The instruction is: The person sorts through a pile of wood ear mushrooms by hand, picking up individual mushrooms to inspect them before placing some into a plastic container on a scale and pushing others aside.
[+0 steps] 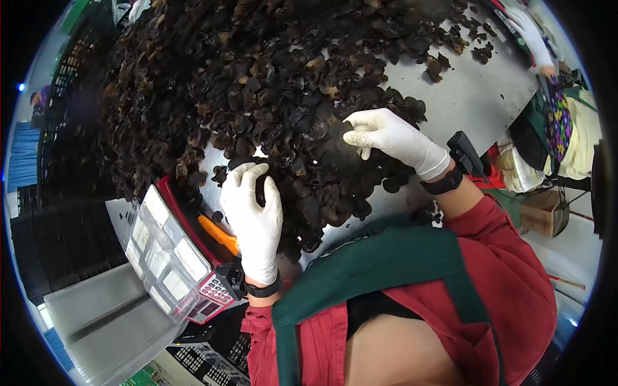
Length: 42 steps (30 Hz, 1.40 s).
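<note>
A big heap of dark brown, frilly wood ear mushrooms [270, 96] covers the metal table. My right hand [393, 141], in a white glove, is over the near right part of the heap. Its thumb and fingers are pinched together at a dark, flat wood ear piece [337, 143]. At the near left edge of the heap is my left hand [251, 215], also white-gloved. Its fingers are apart and slightly bent, with the tips touching the mushrooms; I see nothing clearly gripped in it.
A red digital scale [215, 289] with a clear plastic cover stands left of my left hand. An orange-handled tool [217, 235] lies between them. Bare metal table [460, 96] shows at the right. Another person's gloved hand [529, 37] is at the far right.
</note>
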Each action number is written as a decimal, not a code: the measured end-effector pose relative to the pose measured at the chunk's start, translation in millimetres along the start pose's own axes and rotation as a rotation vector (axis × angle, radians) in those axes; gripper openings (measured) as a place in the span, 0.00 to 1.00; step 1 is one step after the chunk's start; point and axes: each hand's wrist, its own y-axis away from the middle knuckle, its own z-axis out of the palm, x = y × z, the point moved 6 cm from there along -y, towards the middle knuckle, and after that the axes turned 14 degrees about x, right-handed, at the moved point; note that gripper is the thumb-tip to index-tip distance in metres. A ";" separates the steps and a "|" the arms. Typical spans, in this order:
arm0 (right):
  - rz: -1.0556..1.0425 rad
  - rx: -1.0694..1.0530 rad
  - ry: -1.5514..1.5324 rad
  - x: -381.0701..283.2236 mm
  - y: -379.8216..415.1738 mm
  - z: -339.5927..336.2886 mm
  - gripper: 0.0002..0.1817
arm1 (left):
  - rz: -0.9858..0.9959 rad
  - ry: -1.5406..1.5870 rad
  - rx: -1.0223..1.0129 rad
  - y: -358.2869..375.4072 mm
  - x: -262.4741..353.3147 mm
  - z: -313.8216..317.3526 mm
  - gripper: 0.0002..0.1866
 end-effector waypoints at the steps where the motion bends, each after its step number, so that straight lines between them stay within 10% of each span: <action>1: 0.017 0.021 -0.086 0.7 0.7 -2.0 0.16 | 0.014 0.004 -0.003 -3.3 6.7 3.4 0.10; 12: -0.021 0.051 -0.105 -5.2 3.0 -10.6 0.14 | 0.203 -0.061 0.067 -50.9 3.8 32.0 0.15; 15: -0.086 0.025 -0.293 3.8 0.0 -19.9 0.18 | 0.142 -0.089 0.040 -71.5 -26.0 68.0 0.29; 23: -0.104 -0.004 -0.439 -12.8 7.8 -41.4 0.16 | 0.245 -0.011 -0.368 -59.3 22.5 104.9 0.37; 29: -0.313 0.065 0.096 -77.0 -45.7 -20.1 0.11 | 0.336 -0.037 -0.364 -24.8 48.8 97.7 0.40; 35: -0.989 0.152 0.732 -117.0 -148.4 47.4 0.11 | 0.345 -0.100 -0.357 -11.8 55.5 88.3 0.40; 42: -0.569 0.043 1.318 -61.1 -206.7 71.6 0.29 | 0.334 -0.107 -0.338 -5.7 53.3 86.1 0.39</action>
